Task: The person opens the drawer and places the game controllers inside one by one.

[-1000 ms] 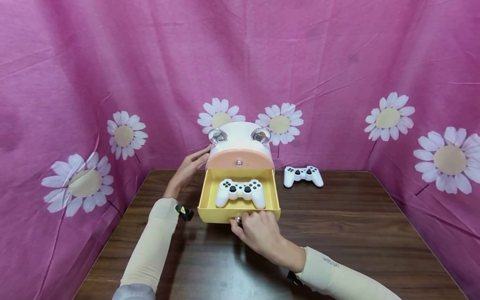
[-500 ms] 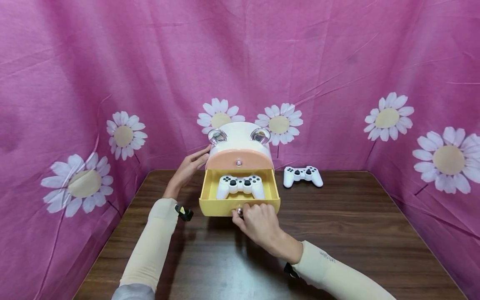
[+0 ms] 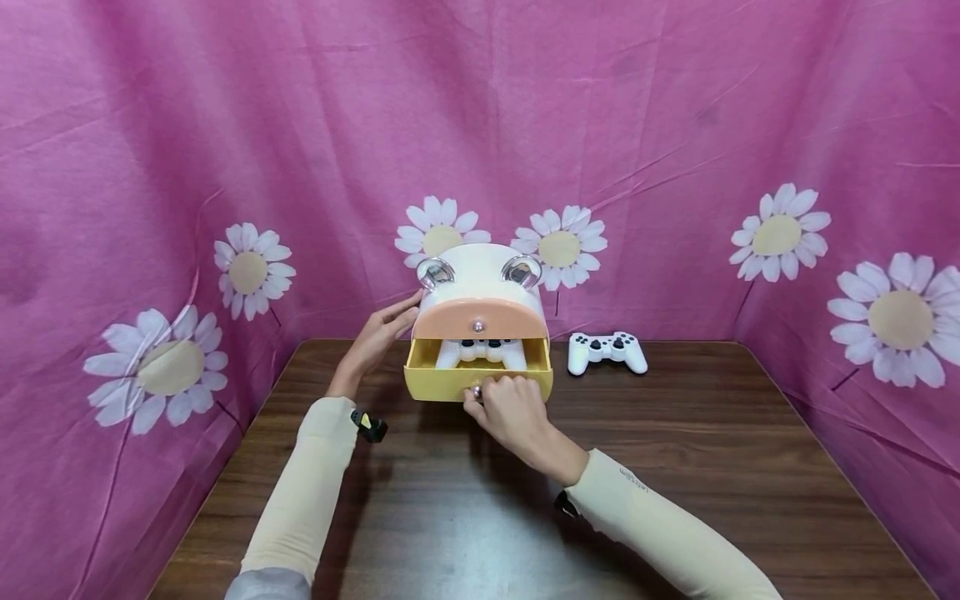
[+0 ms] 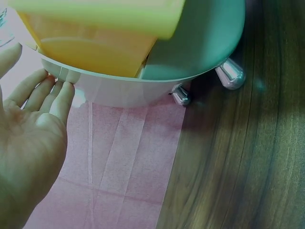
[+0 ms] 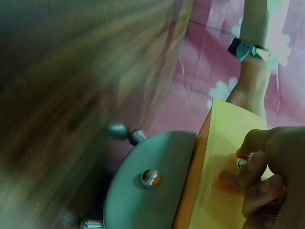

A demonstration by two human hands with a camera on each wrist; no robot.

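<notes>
A small white cabinet (image 3: 474, 265) with silver ears stands on the table, its yellow drawer (image 3: 442, 385) partly pulled out. Inside that drawer lies a white game controller (image 3: 482, 352), its upper edge hidden under the peach drawer (image 3: 450, 318) above. My right hand (image 3: 517, 417) pinches the silver knob (image 5: 241, 163) on the yellow drawer's front. With fairly straight fingers, my left hand (image 3: 377, 340) rests against the cabinet's left side; the left wrist view shows the fingertips (image 4: 66, 90) at the white wall. Below the yellow drawer is a green drawer (image 5: 147, 183), closed.
A second white game controller (image 3: 607, 353) lies on the wooden table (image 3: 675, 433), right of the cabinet near the back edge. A pink curtain (image 3: 637, 150) with printed daisies surrounds the table's back and sides. Silver feet (image 4: 230, 74) hold the cabinet up.
My right hand has pushed the yellow drawer inward, away from me, and the controller in it has slid partly under the peach drawer. The left hand has stayed in place.
</notes>
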